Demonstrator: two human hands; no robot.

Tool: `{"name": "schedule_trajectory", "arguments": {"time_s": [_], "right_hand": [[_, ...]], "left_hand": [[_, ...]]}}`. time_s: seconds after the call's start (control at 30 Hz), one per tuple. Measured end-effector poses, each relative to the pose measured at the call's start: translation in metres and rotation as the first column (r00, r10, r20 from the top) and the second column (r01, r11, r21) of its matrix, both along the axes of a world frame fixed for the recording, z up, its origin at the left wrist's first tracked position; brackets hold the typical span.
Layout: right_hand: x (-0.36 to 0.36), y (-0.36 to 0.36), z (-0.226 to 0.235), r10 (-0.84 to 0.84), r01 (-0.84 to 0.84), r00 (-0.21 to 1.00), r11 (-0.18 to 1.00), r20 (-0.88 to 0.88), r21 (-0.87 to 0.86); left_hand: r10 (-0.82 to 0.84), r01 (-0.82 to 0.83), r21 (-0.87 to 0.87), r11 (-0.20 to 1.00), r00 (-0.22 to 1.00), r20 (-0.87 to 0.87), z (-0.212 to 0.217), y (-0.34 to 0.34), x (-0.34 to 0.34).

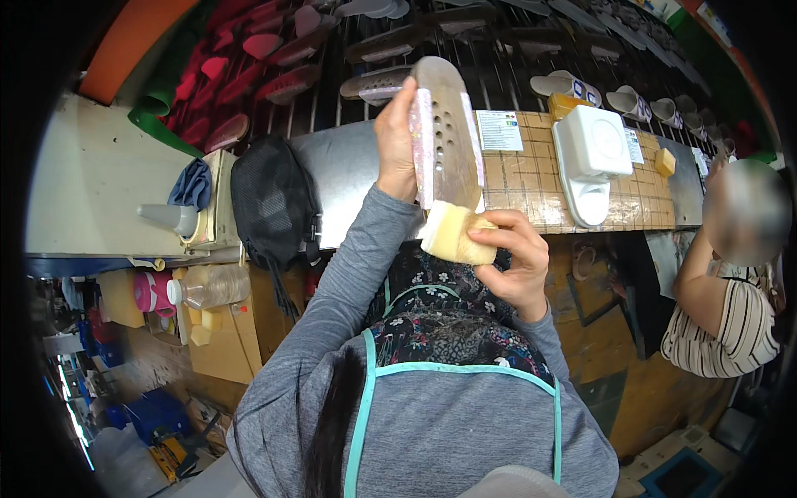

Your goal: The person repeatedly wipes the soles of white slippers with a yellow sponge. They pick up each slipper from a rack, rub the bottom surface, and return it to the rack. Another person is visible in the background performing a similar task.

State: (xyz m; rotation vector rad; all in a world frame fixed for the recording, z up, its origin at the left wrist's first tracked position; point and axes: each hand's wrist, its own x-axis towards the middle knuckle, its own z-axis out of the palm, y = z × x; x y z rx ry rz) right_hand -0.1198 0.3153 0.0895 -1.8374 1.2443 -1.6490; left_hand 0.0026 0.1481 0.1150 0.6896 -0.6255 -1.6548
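My left hand [396,137] is closed round the side of a brown shoe last [452,100], held up in front of me over the bench edge. Its underside, with a row of holes, faces me, and pale glittery strips run along both its sides. A block of yellow sponge [448,235] is pinched between the fingers of my right hand [516,259]. The sponge touches the lower end of the last, covering part of it.
Beyond the metal bench [336,158], a rack carries rows of lasts and shoe parts. A white plastic dispenser [591,158] stands on the brown bench covering at right. At left lie a black bag [270,195] and a clear bottle [212,286]. A co-worker's striped sleeve [722,332] is far right.
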Motion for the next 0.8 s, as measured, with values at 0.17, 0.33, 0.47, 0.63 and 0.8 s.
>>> {"name": "schedule_trajectory", "arguments": {"time_s": [0.17, 0.33, 0.47, 0.63, 0.8], "right_hand": [[0.012, -0.002, -0.007, -0.079, 0.08, 0.979, 0.997, 0.189, 0.005], [0.011, -0.003, -0.006, -0.02, 0.025, 0.976, 0.999, 0.215, -0.023], [0.013, -0.014, -0.001, -0.149, 0.164, 0.967, 0.984, 0.206, -0.062], [0.017, -0.018, 0.001, -0.118, 0.099, 0.981, 0.986, -0.153, -0.131], [0.016, -0.006, 0.001, -0.076, 0.068, 0.993, 0.994, -0.096, -0.081]], "left_hand": [[0.356, -0.336, -0.324, 0.884, 0.935, 0.001, 0.011, -0.003, 0.006], [0.386, -0.371, -0.375, 0.85, 0.922, -0.037, 0.016, 0.001, 0.017], [0.228, -0.228, -0.258, 0.939, 0.973, -0.031, 0.011, 0.001, 0.019], [0.024, -0.029, -0.062, 0.998, 0.996, -0.083, -0.01, -0.018, 0.035], [-0.239, 0.25, 0.09, 0.964, 0.964, -0.116, -0.025, -0.026, 0.061]]}}
